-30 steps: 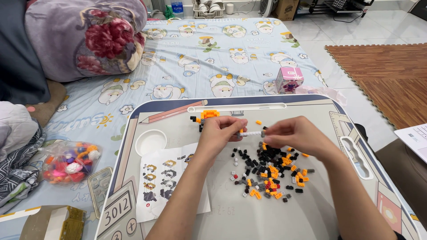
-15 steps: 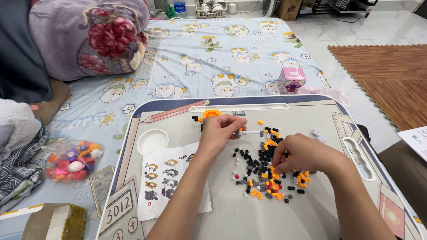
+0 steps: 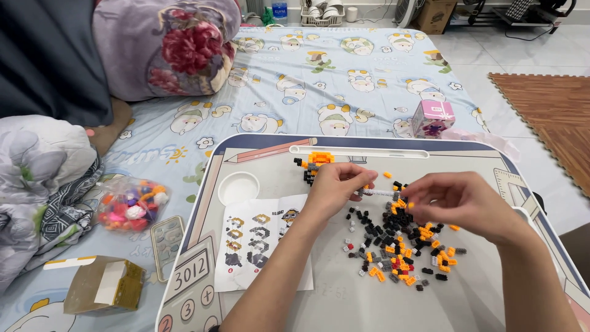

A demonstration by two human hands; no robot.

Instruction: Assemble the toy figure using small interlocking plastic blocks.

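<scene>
Head view: the right hand (image 3: pixel 458 206), down in the brick pile (image 3: pixel 402 246) half a second ago, is now lifting back toward the left hand (image 3: pixel 335 187), fingers pinched on a tiny orange piece. The left is gripping the small white strip (image 3: pixel 376 192) mid-tray, near the far edge.

orange, black, grey bricks (image 3: pixel 399 246); pink cube box (image 3: pixel 432 118)
</scene>
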